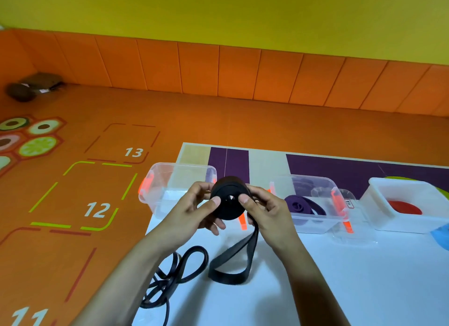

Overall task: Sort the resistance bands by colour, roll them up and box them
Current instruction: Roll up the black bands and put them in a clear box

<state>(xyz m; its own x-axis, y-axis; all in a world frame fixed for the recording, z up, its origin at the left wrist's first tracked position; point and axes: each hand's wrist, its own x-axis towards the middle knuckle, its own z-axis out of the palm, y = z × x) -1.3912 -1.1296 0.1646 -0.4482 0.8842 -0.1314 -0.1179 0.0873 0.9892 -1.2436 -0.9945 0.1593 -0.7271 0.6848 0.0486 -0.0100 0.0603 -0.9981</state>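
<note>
My left hand [194, 209] and right hand [264, 211] both pinching half-rolled black resistance band [229, 200], tail trailing onto white table [340, 277]

Head-worn, forward-down, seemingly close above band [227, 212]

Brown bundle [34, 86], poss. bags, far-L corner.
</note>
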